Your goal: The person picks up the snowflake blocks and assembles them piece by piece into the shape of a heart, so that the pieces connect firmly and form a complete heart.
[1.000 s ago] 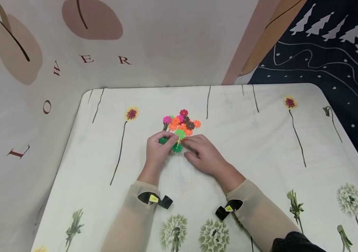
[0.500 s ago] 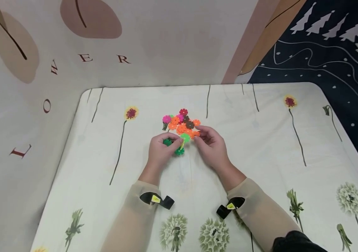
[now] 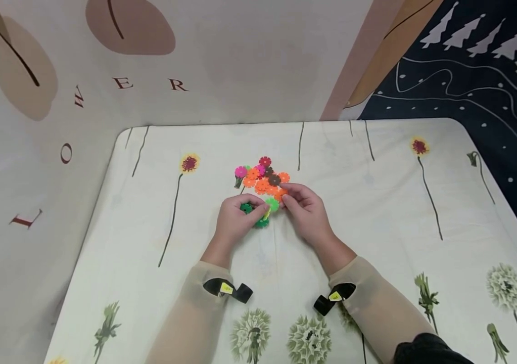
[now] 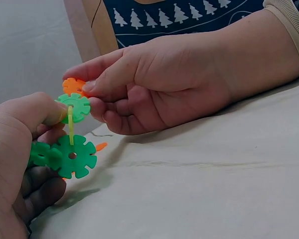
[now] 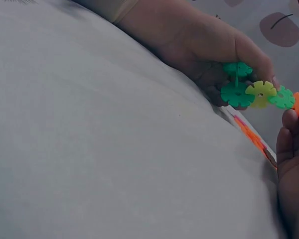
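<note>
My left hand (image 3: 236, 217) holds a small chain of notched plastic interlocking discs, pinched between thumb and fingers. Dark green discs (image 4: 79, 162) form its lower end. A yellow disc (image 5: 260, 93) links them to a light green disc (image 4: 79, 106) at the other end. Thumb and index finger of my right hand (image 3: 307, 210) pinch an orange disc (image 4: 72, 86). In both wrist views this orange disc meets the edge of the light green one. Fingers partly cover the orange disc and some of the chain.
Just beyond the hands lies a loose pile of discs (image 3: 262, 186) in orange, pink, red, brown and green. The white tablecloth (image 3: 149, 212) is printed with flowers. A pale wall covering (image 3: 258, 65) rises behind the table's far edge.
My right hand has picked up an orange disc near the pile and holds it at the light green disc. My left hand has shifted slightly right with the chain.
</note>
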